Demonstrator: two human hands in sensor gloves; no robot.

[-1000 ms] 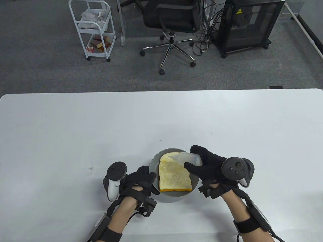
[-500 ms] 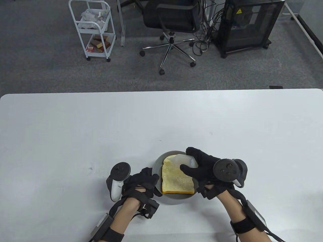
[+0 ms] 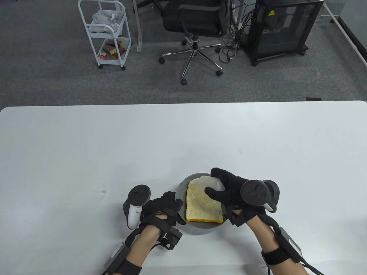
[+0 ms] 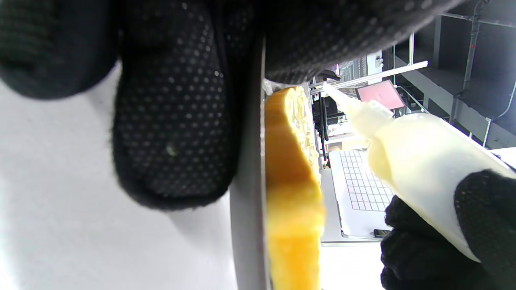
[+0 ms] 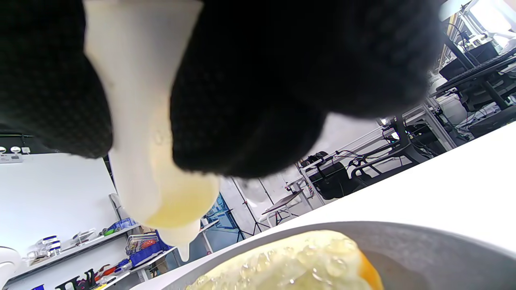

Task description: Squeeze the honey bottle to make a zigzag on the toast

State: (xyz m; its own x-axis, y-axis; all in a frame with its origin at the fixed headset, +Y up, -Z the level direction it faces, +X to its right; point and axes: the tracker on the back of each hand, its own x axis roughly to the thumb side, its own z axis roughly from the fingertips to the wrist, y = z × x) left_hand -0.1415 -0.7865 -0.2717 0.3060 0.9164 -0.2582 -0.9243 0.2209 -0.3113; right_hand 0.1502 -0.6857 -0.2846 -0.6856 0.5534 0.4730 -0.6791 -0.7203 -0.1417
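Observation:
A slice of toast [image 3: 203, 204] with shiny honey on it lies on a grey plate [image 3: 181, 189] near the table's front edge. My right hand [image 3: 229, 190] grips a pale squeeze bottle [image 3: 211, 182] tilted nozzle-down over the toast's far end. In the right wrist view the bottle [image 5: 149, 121] points its nozzle just above the toast [image 5: 290, 262]. My left hand [image 3: 165, 209] holds the plate's left rim. In the left wrist view my fingers [image 4: 173, 133] press against the plate edge [image 4: 250, 201], with the toast [image 4: 292, 189] and the bottle [image 4: 419, 161] beyond.
The white table [image 3: 86, 143] spreads wide around the plate. Beyond its far edge stand a white cart [image 3: 106, 31], an office chair [image 3: 197, 25] and a black cabinet [image 3: 283, 28] on the carpet.
The plate with the toast has slid to the right and a little toward me, with my left hand on it. My right hand has brought the bottle left and tipped it steeper over the toast's far end.

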